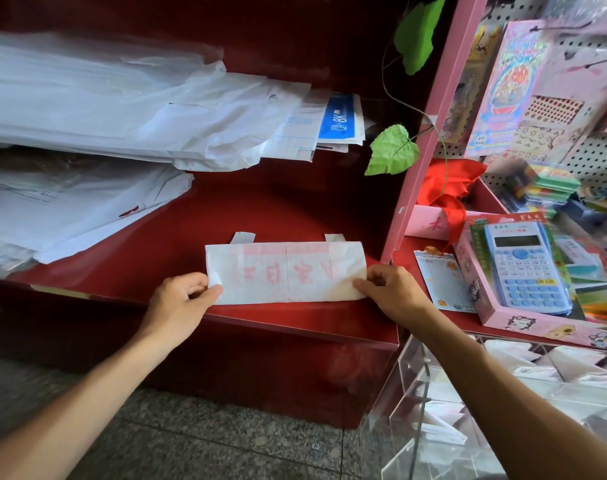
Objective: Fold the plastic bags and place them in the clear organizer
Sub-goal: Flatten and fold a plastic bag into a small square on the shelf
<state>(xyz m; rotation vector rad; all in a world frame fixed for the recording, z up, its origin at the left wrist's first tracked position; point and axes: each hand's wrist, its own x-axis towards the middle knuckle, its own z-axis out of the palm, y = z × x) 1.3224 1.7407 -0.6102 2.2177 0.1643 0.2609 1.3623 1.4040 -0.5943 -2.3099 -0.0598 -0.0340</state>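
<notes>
1. Plastic bag (286, 271), one. White, thin and slightly creased, folded into a long flat strip with faint red print. Lies flat on the red shelf (278, 209), near its front edge, stretched between the two hands. Two handle loops poke out from under its far edge.
2. Left hand (181, 299). Thumb and curled fingers pinch the strip's near left corner; that corner is lifted slightly and curls over the thumb.
3. Right hand (390, 289). Fingers and thumb pinch the strip's near right corner, fingertips pressed on the bag's edge.
4. Clear organizer (468, 403), one. Transparent rigid panels forming several compartments; stands lower right, below the pink shelf edge and well apart from the held bag. Folded white bags (444, 424) lie inside; count unclear through the reflections.
5. Stacks of white plastic bags (104, 109), two visible heaps, on the shelf to the left of the strip and behind it; soft, glossy, crumpled at the edges.
6. Blue-and-white paper pack (340, 119), marked "8K", tucked at the right end of the upper heap.
7. Calculator (525, 258), one, white with blue keys, in a pink display box at right.
8. Green leaves (392, 150), two, on a thin vine beside the pink rack post.
9. Red cloth (451, 185), one bundle, behind the calculator box.
</notes>
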